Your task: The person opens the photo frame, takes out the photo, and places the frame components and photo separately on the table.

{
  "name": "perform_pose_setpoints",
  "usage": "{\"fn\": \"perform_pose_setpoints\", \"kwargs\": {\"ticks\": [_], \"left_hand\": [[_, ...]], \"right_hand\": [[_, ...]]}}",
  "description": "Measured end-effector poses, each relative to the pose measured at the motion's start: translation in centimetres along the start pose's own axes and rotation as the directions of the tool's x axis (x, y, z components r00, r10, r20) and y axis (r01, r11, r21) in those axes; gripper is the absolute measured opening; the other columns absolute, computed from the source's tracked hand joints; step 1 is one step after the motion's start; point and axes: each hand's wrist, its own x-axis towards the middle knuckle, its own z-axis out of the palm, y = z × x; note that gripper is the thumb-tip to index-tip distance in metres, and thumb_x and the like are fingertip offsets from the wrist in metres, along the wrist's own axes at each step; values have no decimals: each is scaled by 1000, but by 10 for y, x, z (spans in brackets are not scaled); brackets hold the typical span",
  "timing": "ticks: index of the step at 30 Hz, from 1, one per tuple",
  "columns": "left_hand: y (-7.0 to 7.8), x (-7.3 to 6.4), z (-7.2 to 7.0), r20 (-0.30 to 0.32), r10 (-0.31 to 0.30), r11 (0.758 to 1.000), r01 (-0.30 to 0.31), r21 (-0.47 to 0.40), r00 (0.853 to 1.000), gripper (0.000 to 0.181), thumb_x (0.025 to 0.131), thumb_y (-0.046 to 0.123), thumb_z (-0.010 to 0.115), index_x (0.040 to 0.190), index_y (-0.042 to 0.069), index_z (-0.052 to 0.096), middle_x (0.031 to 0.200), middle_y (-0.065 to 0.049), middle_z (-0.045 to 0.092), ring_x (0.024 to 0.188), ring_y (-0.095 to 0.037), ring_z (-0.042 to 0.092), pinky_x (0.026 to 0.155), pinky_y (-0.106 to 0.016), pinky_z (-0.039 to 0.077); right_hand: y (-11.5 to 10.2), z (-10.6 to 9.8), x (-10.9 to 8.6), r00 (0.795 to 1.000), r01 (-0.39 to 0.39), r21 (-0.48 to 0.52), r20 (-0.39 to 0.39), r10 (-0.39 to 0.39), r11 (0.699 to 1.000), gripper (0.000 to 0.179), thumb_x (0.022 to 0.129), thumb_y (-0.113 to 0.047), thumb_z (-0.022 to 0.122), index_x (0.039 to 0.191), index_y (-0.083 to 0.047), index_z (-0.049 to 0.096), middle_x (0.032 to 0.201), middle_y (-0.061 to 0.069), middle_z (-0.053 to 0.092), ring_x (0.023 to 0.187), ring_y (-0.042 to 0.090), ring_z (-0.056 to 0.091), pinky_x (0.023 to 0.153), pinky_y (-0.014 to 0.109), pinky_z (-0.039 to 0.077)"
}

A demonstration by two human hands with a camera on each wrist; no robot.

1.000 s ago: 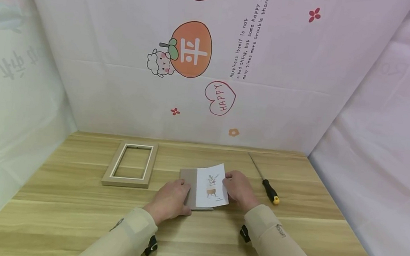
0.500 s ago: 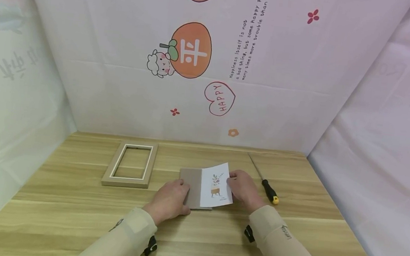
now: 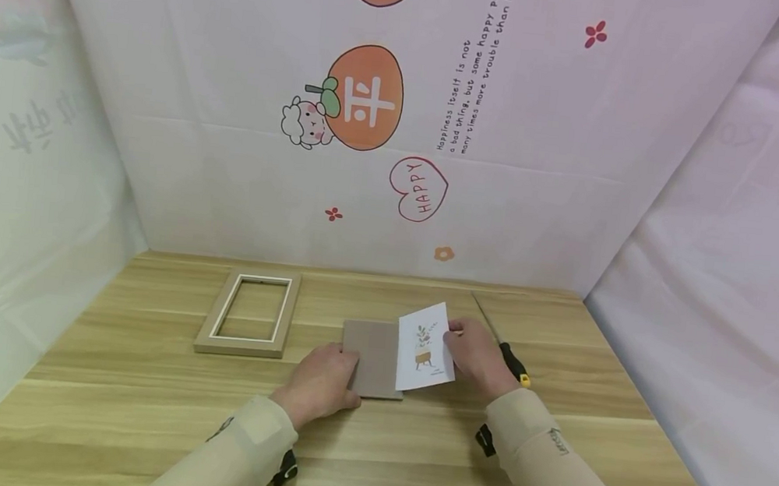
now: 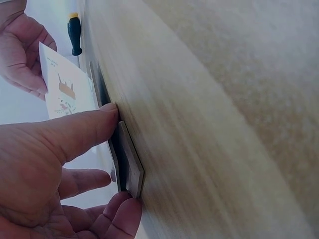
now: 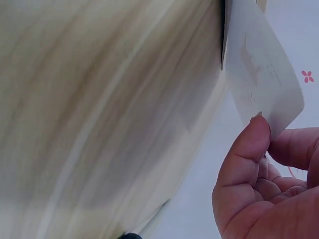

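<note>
My right hand (image 3: 480,353) pinches the right edge of a white picture card (image 3: 424,350) printed with a potted plant. In the right wrist view the card (image 5: 261,64) bends slightly, with thumb and forefinger on its edge. The card tilts up over the right side of a flat grey-brown backing board (image 3: 374,359). My left hand (image 3: 321,381) grips that board at its left side. In the left wrist view my left thumb and fingers (image 4: 127,216) hold the board's edges (image 4: 133,167), which show two thin layers close to the table.
An empty wooden picture frame (image 3: 208,319) with a white inner border lies at the back left. A screwdriver (image 3: 513,362) with a black and yellow handle lies just right of my right hand. Printed white cloth (image 3: 523,170) hangs behind and beside the wooden table (image 3: 368,468).
My right hand has moved right and slightly back, drawing the card across the backing board and showing more of it. My left hand has stayed on the board.
</note>
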Motion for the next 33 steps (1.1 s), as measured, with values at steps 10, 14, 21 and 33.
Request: {"fn": "perform_pose_setpoints", "kwargs": {"ticks": [10, 14, 21, 33], "left_hand": [[0, -2, -2, -10, -7, 1000, 7, -7, 1000, 42, 77, 27, 91, 99, 0, 67, 93, -12, 67, 87, -26, 63, 80, -43, 56], [-1, -2, 0, -20, -17, 1000, 16, -19, 1000, 45, 77, 27, 92, 100, -2, 65, 91, -13, 67, 85, -28, 64, 80, -44, 57], [-1, -2, 2, -20, -56, 997, 55, -53, 998, 57, 75, 27, 92, 109, -7, 62, 92, -15, 66, 79, -25, 61, 73, -42, 56], [-1, -1, 3, -48, -65, 996, 62, -71, 997, 66, 70, 22, 94, 117, -9, 59, 93, -17, 66, 75, -24, 59, 70, -43, 55]], "right_hand": [[-2, -11, -2, 998, 44, -12, -54, -45, 999, 48, 105, -19, 44, 147, 4, 52, 131, 21, 64, 102, 28, 64, 74, 31, 54], [-9, -9, -3, 998, 48, 92, -51, -43, 995, 46, 107, -19, 46, 146, 3, 53, 127, 21, 66, 102, 26, 67, 79, 34, 59], [-20, 5, -2, 998, 61, 212, -21, -58, 975, 40, 106, -16, 51, 140, 3, 60, 119, 19, 71, 96, 23, 70, 73, 33, 61], [-36, 40, -2, 992, 31, 308, 110, -68, 951, 37, 105, -6, 49, 137, 9, 57, 112, 20, 71, 89, 21, 71, 72, 33, 61]]}}
